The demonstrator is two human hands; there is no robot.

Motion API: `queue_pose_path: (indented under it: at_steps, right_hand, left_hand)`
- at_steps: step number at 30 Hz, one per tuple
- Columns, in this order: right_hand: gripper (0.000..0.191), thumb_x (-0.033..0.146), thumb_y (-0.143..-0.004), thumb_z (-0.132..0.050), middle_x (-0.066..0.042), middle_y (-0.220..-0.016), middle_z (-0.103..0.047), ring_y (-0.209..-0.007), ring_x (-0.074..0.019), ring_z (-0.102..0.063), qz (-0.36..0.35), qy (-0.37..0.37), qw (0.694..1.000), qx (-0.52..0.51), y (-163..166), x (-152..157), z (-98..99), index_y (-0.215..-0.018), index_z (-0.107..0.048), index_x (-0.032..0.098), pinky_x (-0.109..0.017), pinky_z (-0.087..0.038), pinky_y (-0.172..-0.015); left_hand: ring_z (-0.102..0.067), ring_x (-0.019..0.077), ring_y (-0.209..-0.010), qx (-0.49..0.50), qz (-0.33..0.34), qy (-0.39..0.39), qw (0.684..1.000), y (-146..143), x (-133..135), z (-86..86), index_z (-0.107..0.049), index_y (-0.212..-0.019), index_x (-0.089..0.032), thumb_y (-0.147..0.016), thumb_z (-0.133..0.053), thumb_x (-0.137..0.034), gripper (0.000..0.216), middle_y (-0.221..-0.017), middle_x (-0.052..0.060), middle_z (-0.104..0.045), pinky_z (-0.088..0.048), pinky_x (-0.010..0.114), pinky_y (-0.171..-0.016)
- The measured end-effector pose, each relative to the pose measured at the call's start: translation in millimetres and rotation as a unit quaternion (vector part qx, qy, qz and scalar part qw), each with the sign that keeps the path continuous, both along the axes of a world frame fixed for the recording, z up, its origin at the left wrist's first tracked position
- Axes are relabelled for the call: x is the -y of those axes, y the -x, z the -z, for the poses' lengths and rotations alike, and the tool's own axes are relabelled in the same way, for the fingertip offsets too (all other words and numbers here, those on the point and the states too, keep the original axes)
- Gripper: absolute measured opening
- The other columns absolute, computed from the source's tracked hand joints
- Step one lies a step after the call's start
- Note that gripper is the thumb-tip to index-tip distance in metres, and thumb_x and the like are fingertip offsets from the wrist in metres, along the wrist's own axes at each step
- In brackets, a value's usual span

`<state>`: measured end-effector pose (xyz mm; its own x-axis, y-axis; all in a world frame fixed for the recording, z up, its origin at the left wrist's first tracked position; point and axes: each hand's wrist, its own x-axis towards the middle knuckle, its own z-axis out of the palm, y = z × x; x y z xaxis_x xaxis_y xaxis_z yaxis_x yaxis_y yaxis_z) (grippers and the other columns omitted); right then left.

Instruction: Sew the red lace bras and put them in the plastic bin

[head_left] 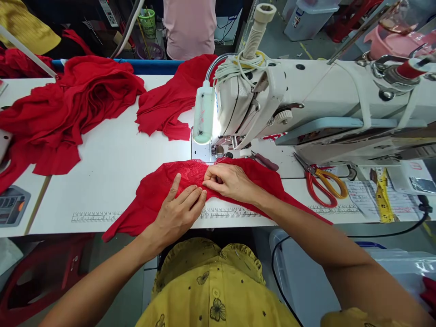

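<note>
A red garment piece with a lace section (153, 190) lies across the front of the white sewing table, its lace close to the needle area. My left hand (180, 206) rests flat on the garment, fingers stretched out and the thumb apart, fingertips beside the lace. My right hand (231, 181) is closed, thumb and index finger pinching the edge of the red fabric at the lace. The two hands nearly meet. Just beyond them is the sewing machine (235, 109), its presser foot and needle partly hidden behind the machine head.
A heap of red fabric pieces (78, 100) lies at the left, another red piece (173, 100) behind. Right of my hands are scissors (322, 184), dark-handled thread snips (265, 160) and a yellow tape measure (384, 200). A lit lamp (204, 113) hangs by the machine head. Another person (189, 27) is opposite.
</note>
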<state>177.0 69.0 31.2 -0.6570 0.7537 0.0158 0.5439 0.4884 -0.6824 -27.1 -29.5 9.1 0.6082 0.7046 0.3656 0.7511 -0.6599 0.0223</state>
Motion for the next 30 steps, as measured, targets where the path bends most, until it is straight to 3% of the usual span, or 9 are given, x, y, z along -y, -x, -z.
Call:
queue_pose_path:
  at_steps: [9,18,26,30]
  right_hand:
    - [0.009,0.018,-0.089,-0.064,0.004,-0.072,-0.06,-0.072,-0.0123,-0.051,0.004,-0.007,1.0,-0.009,-0.7,1.6,2.0,-0.08,-0.061,0.02,-0.025,-0.027,-0.062]
    - [0.01,0.02,-0.089,-0.064,0.004,-0.071,-0.058,-0.07,-0.0116,-0.05,0.008,-0.029,0.999,-0.013,-0.3,2.0,6.2,-0.08,-0.06,0.02,-0.026,-0.026,-0.062]
    - [0.011,0.018,-0.089,-0.063,0.004,-0.071,-0.057,-0.07,-0.012,-0.049,0.009,-0.039,0.999,-0.028,-0.9,3.7,7.1,-0.078,-0.059,0.02,-0.026,-0.026,-0.062]
    - [0.012,0.019,-0.089,-0.064,0.004,-0.071,-0.057,-0.07,-0.0122,-0.049,0.01,-0.047,0.998,-0.03,0.5,4.3,9.5,-0.078,-0.059,0.02,-0.026,-0.026,-0.061]
  left_hand:
    - [-0.07,0.0202,-0.094,0.042,-0.035,0.005,0.998,-5.7,-7.0,-6.0,-0.063,-0.123,-0.015,-0.098,-0.051,-0.018,0.028,-0.098,0.006,-0.073,-0.022,0.067,-0.124]
    - [-0.07,0.0217,-0.102,0.012,-0.034,-0.048,0.998,-13.4,-2.2,-10.6,-0.065,-0.116,-0.014,-0.094,-0.051,-0.01,0.026,-0.098,0.005,-0.074,-0.009,0.065,-0.128]
    - [-0.071,0.0201,-0.099,0.031,-0.048,-0.016,0.998,-14.3,-3.1,-11.8,-0.063,-0.121,-0.015,-0.095,-0.049,-0.012,0.029,-0.1,0.005,-0.074,-0.006,0.065,-0.127]
    - [-0.071,0.0205,-0.099,0.04,-0.056,0.001,0.998,-16.5,-3.3,-12.0,-0.066,-0.112,-0.015,-0.094,-0.049,-0.011,0.025,-0.096,0.004,-0.074,-0.005,0.064,-0.127]
